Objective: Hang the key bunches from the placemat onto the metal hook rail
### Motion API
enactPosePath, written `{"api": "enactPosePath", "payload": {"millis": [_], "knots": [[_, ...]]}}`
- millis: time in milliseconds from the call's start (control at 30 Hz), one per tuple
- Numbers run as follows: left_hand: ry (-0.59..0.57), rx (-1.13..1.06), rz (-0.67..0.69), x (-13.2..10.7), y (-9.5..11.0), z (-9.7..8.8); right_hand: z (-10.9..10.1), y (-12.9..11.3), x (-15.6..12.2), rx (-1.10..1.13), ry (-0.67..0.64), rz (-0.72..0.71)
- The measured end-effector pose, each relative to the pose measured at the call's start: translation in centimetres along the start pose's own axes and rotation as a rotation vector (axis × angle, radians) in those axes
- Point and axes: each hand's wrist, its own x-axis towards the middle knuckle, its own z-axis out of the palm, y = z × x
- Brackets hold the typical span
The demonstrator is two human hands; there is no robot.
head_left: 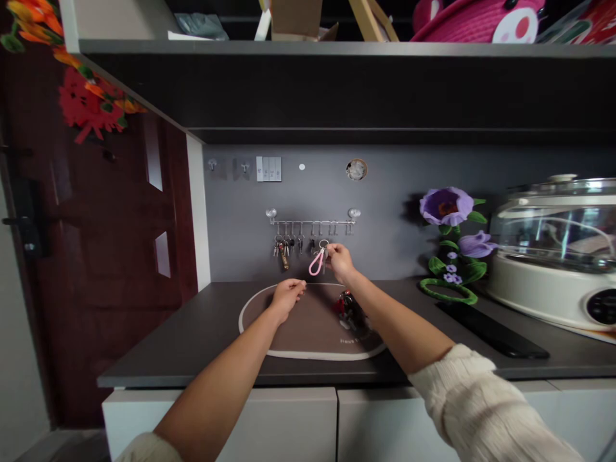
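Observation:
My right hand (339,262) pinches a key ring (324,244) right under the hook rail (314,222) on the grey wall. A pink strap (316,263) and a key dangle from that ring; I cannot tell whether it sits on a hook. Bunches of keys (287,244) hang from the rail's hooks further left, one with a brownish tag (284,260). Above the mat (289,343), my left hand (287,298) has its fingers closed together, with nothing visible in them. Partly behind my right forearm, a dark and red bundle of keys (350,309) lies on the mat.
Purple artificial flowers (446,206) stand right of the mat, beside a black phone-like slab (493,328) and a white lidded cooker (534,269). A loaded shelf (312,48) overhangs the counter (192,340). A dark red door (96,269) is at left.

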Motion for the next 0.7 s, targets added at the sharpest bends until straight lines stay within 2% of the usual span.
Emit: {"api": "enactPosePath", "payload": {"millis": [333, 700], "knots": [[-0.020, 0.019, -0.024, 0.5, -0.7, 0.0, 1.1, -1.4, 4.7, -0.066, 0.124, -0.024], [-0.010, 0.008, -0.039, 0.4, -0.5, 0.0, 1.6, 0.0, 6.4, -0.147, 0.194, -0.002]]}}
